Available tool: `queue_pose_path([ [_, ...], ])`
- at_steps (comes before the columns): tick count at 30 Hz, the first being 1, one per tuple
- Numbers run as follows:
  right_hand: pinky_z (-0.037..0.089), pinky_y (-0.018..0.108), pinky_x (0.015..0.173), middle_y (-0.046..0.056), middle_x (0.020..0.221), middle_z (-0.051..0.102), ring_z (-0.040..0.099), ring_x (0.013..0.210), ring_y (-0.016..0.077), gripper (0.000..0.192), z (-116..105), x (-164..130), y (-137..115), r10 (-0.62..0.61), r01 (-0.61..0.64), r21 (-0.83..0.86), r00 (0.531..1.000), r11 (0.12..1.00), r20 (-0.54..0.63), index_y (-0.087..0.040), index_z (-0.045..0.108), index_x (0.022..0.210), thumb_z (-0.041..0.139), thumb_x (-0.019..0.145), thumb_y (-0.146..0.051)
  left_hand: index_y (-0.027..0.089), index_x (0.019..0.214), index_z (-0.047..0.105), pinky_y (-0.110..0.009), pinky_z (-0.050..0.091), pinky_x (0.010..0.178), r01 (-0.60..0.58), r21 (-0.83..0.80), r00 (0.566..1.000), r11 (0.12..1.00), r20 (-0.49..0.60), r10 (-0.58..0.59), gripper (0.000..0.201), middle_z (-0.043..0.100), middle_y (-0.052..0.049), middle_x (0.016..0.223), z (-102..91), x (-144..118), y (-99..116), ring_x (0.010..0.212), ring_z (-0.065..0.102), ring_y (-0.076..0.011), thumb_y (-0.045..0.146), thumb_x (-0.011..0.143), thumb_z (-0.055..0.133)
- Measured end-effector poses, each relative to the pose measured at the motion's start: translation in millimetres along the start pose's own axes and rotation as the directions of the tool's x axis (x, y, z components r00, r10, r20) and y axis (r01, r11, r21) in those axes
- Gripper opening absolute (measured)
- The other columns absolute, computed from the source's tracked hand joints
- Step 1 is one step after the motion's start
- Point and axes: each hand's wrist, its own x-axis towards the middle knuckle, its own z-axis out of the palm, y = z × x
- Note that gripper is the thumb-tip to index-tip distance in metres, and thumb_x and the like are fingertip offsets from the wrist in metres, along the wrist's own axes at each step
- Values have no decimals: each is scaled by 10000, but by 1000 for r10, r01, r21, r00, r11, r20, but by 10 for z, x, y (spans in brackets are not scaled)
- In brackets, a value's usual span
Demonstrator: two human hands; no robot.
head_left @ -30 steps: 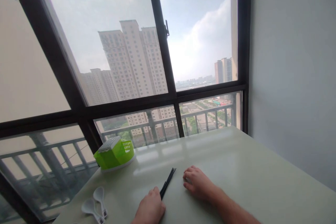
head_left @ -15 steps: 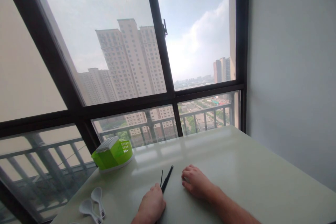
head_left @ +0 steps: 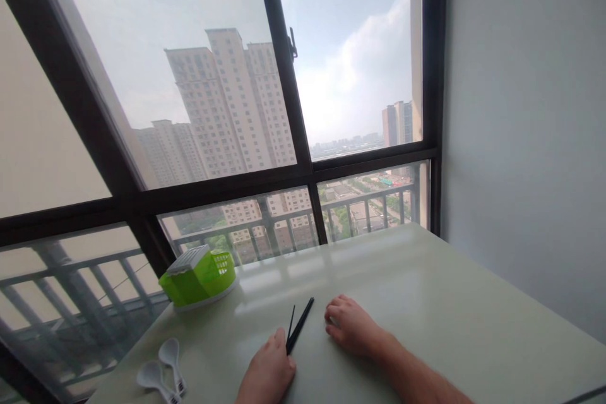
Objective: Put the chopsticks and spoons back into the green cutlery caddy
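Observation:
My left hand (head_left: 269, 367) is closed around several black chopsticks (head_left: 300, 326) just above the table, near its front edge. Their tips point away from me, one thin stick splayed to the left of the others. To the right, my right hand (head_left: 351, 324) rests on the tabletop with its fingers loosely curved and the thumb apart from them. Nothing shows in it, though the palm is hidden. Two white spoons (head_left: 170, 356) lie at the left, one partly over the other.
A pale, glossy table (head_left: 416, 303) reaches to the window. At its far left corner stands a green basket (head_left: 196, 281) with a grey ribbed part on top. A dark-framed window (head_left: 303, 170) rises behind, and a plain wall (head_left: 521, 139) is on the right.
The view has shifted slightly, so the basket and spoons appear a little farther left. Both hands keep nearly the same places, the left still gripping the chopsticks.

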Motion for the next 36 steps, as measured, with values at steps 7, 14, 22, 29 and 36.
queue_pose_path([
  [7,398,302,1020,72,1123,702,575,1099,227,174,4,-7,13,-14,14,8,1000,1000,-9,-193,733,1011,648,902,-298,155,1052,629,-328,469,893,-9,40,995,999,97,5,309,721,-142,1112,-90,35,26,1036,685,-259,68,819,446],
  [14,390,300,1027,71,1140,701,571,1116,226,186,4,-5,7,-10,10,19,1000,1000,-6,-197,734,1032,657,897,-299,158,1090,647,-369,453,969,-156,115,988,981,25,154,389,671,-145,1201,21,-34,-31,1113,640,-275,15,857,369],
  [22,390,279,1016,57,1126,709,577,1109,211,200,-7,-2,7,9,-8,13,1000,1000,-11,-202,738,1056,649,909,-304,246,968,571,-258,424,615,-122,-525,954,842,-295,-46,242,651,15,694,-268,107,82,638,648,-192,458,1005,461],
  [29,399,284,1019,63,1110,713,585,1102,208,213,-15,-11,18,33,-33,25,999,999,-31,-203,738,1092,653,919,-294,245,722,442,-198,256,423,-348,-929,892,127,-370,-259,438,369,119,477,-199,243,685,411,310,-78,602,880,639],
  [36,429,297,962,49,999,725,623,1029,201,183,-43,18,67,99,-70,176,982,982,-161,-204,736,987,569,974,-280,220,602,488,-244,414,543,-203,-963,964,178,-228,-133,533,505,45,490,216,266,782,490,487,-123,672,822,667],
])
